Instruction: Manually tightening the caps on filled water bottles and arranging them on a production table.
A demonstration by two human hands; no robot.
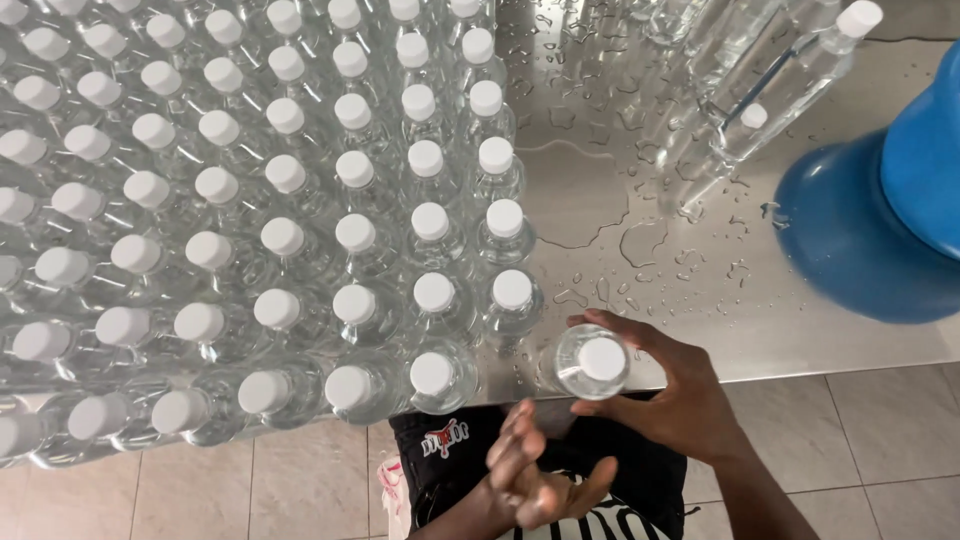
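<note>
The right hand (680, 400) has its fingers (625, 328) curled around a clear bottle with a white cap (592, 362), clamped on its shoulder at the bench (800, 330) edge, near 5 o'clock of the packed block of capped bottles (280, 230). The left hand (535, 470), at 7 o'clock of that bottle, holds nothing, fingers loosely apart and blurred. Both forearms are cut off below. A blue jug (870, 230) sits at 2 o'clock, partly out of view.

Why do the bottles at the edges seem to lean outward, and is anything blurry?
In the head view, wide-lens distortion fans the capped bottles outward; the left hand is motion-blurred, while the right hand gripping a bottle is sharp; soft glare lights the wet steel table.
</note>
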